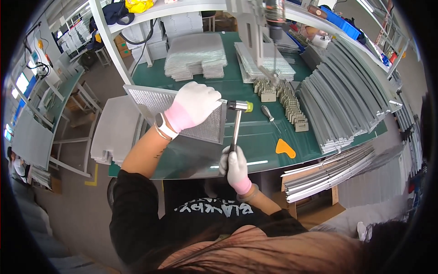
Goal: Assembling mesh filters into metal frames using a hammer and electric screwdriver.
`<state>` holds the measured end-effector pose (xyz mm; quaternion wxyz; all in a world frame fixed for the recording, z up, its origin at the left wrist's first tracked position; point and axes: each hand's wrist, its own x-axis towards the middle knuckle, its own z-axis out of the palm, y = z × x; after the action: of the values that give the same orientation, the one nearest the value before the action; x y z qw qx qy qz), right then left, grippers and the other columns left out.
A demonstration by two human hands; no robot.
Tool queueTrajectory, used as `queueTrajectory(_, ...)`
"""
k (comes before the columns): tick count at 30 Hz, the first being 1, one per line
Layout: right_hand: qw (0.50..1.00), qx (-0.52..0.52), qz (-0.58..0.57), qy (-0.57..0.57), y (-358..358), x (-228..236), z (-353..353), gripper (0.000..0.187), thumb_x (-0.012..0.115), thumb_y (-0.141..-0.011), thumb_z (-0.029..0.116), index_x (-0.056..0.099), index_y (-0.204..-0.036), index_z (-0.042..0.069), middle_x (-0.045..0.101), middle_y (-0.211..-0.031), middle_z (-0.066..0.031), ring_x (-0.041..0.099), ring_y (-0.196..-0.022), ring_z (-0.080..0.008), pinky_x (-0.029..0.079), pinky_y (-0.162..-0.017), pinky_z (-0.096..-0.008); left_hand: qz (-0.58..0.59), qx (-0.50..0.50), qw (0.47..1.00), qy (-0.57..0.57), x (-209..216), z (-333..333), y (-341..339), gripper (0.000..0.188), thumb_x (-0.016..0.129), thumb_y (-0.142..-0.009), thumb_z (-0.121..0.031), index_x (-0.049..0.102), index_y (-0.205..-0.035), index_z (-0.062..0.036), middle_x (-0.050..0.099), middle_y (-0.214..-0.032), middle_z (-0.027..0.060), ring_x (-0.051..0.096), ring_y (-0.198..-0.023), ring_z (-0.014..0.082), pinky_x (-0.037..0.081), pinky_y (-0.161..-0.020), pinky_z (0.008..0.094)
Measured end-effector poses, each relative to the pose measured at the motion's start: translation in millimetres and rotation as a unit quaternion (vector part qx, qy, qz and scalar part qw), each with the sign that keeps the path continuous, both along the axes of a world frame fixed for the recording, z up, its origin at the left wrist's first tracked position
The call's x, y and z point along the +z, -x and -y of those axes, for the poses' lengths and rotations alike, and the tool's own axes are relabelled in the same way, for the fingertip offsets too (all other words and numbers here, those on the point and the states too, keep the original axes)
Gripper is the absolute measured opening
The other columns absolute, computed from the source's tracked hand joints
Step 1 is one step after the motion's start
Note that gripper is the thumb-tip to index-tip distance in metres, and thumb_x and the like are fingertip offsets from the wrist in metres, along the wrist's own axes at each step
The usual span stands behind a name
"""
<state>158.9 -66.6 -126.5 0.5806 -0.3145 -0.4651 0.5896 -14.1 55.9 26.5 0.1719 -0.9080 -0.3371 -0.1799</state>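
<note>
My left hand [195,105], in a white glove with a pink cuff, presses down on the right part of a framed metal mesh panel [155,102] lying on the green workbench [255,137]. My right hand [236,165], gloved the same way, grips the handle of a small hammer [239,108] whose head, with one yellow face, sits just right of the panel's edge, close to my left fingers.
An orange plastic scraper [284,148] and a screwdriver [267,113] lie right of the hammer. Small metal brackets [288,102] stand in rows. Long grey metal strips [346,91] pile at the right, mesh panel stacks [196,57] at the back, grey sheets [116,130] left.
</note>
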Motion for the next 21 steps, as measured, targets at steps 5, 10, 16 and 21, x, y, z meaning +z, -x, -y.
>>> queueTrajectory(5, 0.964, -0.163, -0.206, -0.042, 13.4, -6.1, -2.2, 0.031, 0.039, -0.107, 0.035, 0.046, -0.106, 0.005, 0.043, -0.065, -0.0029, 0.039, -0.05, -0.0118, 0.035, -0.046, -0.0265, 0.072, -0.031, 0.997, -0.019, -3.3, 3.7, 2.0, 0.015, 0.062, -0.088, -0.025, 0.061, -0.084, -0.0103, 0.058, -0.076, 0.0066, 0.057, -0.073, 0.028, 0.044, -0.068, 0.04)
queueTrajectory(10, 0.99, -0.05, 0.099, -0.086, -20.1, 1.2, -7.4, 0.034, 0.039, -0.107, 0.035, 0.046, -0.11, 0.001, 0.046, -0.063, -0.0014, 0.041, -0.05, -0.009, 0.035, -0.047, -0.0244, 0.05, -0.006, 0.999, -0.014, -6.8, 4.8, 9.1, 0.014, 0.065, -0.085, -0.025, 0.062, -0.086, -0.0107, 0.058, -0.077, 0.0055, 0.057, -0.075, 0.0273, 0.044, -0.073, 0.0407)
queueTrajectory(16, 0.911, -0.169, 0.288, -0.242, -97.8, 92.6, -22.1, 0.048, 0.043, -0.098, 0.01, 0.035, -0.142, -0.006, 0.056, -0.069, -0.0027, 0.05, -0.055, -0.0098, 0.044, -0.054, -0.0243, 0.222, 0.002, 0.969, -0.112, -30.8, 12.1, -5.0, 0.033, 0.077, -0.073, -0.035, 0.065, -0.092, -0.0105, 0.056, -0.08, 0.0055, 0.057, -0.088, 0.0281, 0.038, -0.102, 0.0509)
queueTrajectory(21, 0.768, -0.133, 0.471, -0.412, -125.6, 162.5, -26.4, 0.059, 0.054, -0.095, 0.007, 0.037, -0.151, 0.002, 0.059, -0.071, -0.0093, 0.058, -0.057, -0.019, 0.049, -0.055, -0.0322, 0.346, 0.088, 0.932, -0.067, -40.8, 14.1, -23.7, 0.054, 0.08, -0.064, -0.029, 0.063, -0.111, -0.0104, 0.054, -0.082, 0.007, 0.053, -0.084, 0.0289, 0.039, -0.092, 0.0475)
